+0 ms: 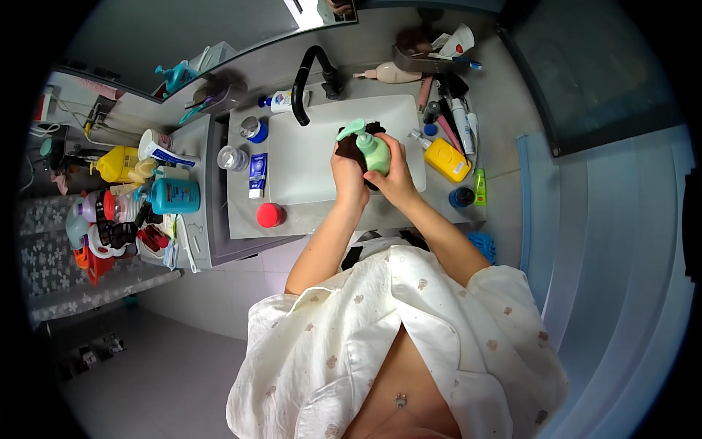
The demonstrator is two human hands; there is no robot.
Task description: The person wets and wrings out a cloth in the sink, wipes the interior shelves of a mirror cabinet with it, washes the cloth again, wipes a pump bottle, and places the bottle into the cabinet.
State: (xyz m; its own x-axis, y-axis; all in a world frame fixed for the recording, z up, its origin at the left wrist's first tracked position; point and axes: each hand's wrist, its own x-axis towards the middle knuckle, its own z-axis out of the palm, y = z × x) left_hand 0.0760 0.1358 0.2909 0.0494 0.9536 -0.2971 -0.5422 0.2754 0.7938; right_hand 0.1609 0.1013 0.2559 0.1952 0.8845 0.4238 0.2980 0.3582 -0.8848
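Over the white sink (300, 172), my right hand (396, 175) is closed round a light green pump bottle (376, 154). The bottle tilts, its pump head pointing to the left. My left hand (349, 178) is closed on a dark brown cloth (351, 150), which lies beside and partly behind the bottle. Part of the cloth shows below the bottle between my hands. The black faucet (301, 95) arches over the sink, up and left of my hands.
Right of the sink lie a yellow bottle (447, 160), a dark blue jar (461, 197) and several tubes. A red-lidded jar (270, 215), a blue tube (257, 175) and a clear jar (232, 159) stand or lie at left. A mirror spans the back.
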